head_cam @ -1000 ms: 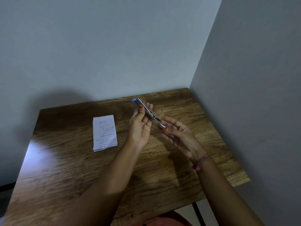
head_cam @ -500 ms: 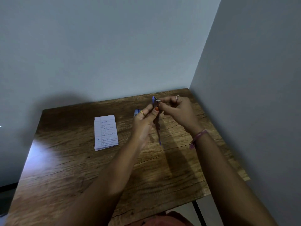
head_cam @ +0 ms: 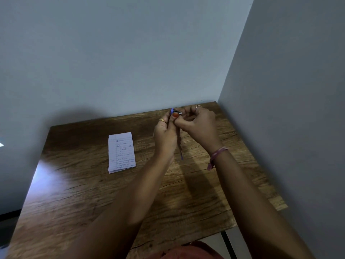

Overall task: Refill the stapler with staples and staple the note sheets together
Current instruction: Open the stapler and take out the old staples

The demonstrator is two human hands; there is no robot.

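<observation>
A small blue and metal stapler (head_cam: 180, 146) is held upright above the wooden table (head_cam: 97, 191), mostly hidden between my two hands. My left hand (head_cam: 165, 136) grips its body, thumb pressed near the blue top end. My right hand (head_cam: 199, 126) pinches the metal top end with closed fingers. Only the stapler's blue tips show, above and below the hands. A stack of lined, handwritten note sheets (head_cam: 121, 152) lies flat on the table, to the left of my left hand and apart from it. I cannot make out any staples.
The table stands in a corner, with a grey wall along its far edge and another along its right side. The table's near right edge ends above a dark metal leg (head_cam: 228, 243).
The stapler went from a slanted hold to upright. My right hand rose from below it to its top end. A small blue item seen on the table half a second ago is now hidden.
</observation>
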